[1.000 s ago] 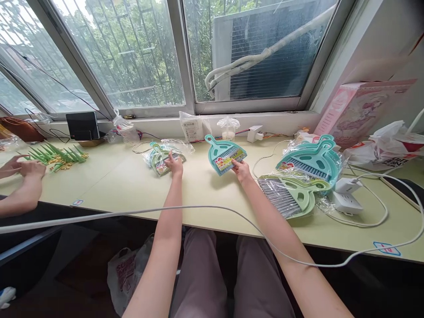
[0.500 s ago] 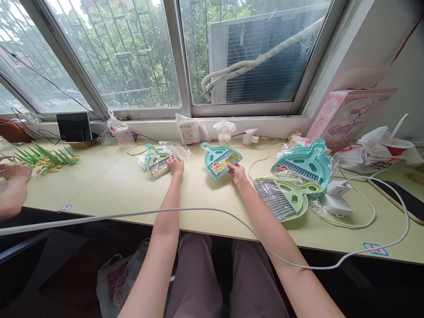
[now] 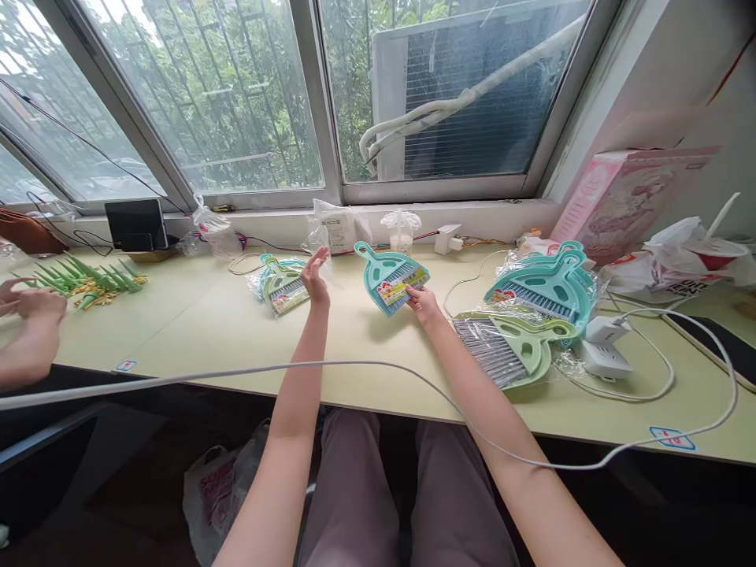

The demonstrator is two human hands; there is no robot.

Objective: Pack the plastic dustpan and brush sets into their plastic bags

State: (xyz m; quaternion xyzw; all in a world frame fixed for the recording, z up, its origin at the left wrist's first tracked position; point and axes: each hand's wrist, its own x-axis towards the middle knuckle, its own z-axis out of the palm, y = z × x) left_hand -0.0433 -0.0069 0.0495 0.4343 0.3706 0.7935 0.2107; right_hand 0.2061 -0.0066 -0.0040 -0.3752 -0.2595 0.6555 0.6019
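Observation:
My right hand (image 3: 423, 303) grips a turquoise mini dustpan (image 3: 376, 272) by its lower right edge. The dustpan is tilted above the table, with a grey-bristled brush (image 3: 394, 293) and a colourful label against it. My left hand (image 3: 316, 277) is raised, fingers stretched upward and apart. Clear plastic film shows close behind it, and I cannot tell whether they touch. Just left of that hand, green and turquoise dustpan-and-brush sets (image 3: 281, 285) lie stacked. To the right rest a wrapped green dustpan set (image 3: 508, 346) and several turquoise dustpans (image 3: 540, 285).
A white cable (image 3: 354, 364) crosses in front of my forearms. At the far left another person's hands (image 3: 35, 315) are beside green spiky pieces (image 3: 88, 279). A plastic cup (image 3: 402, 232), a charger (image 3: 605, 358), a phone (image 3: 717, 346) and a pink box (image 3: 631, 201) stand or lie around.
My left hand has lifted off the stacked sets on the left, its fingers now pointing up. My right hand still holds the turquoise dustpan, almost in the same place.

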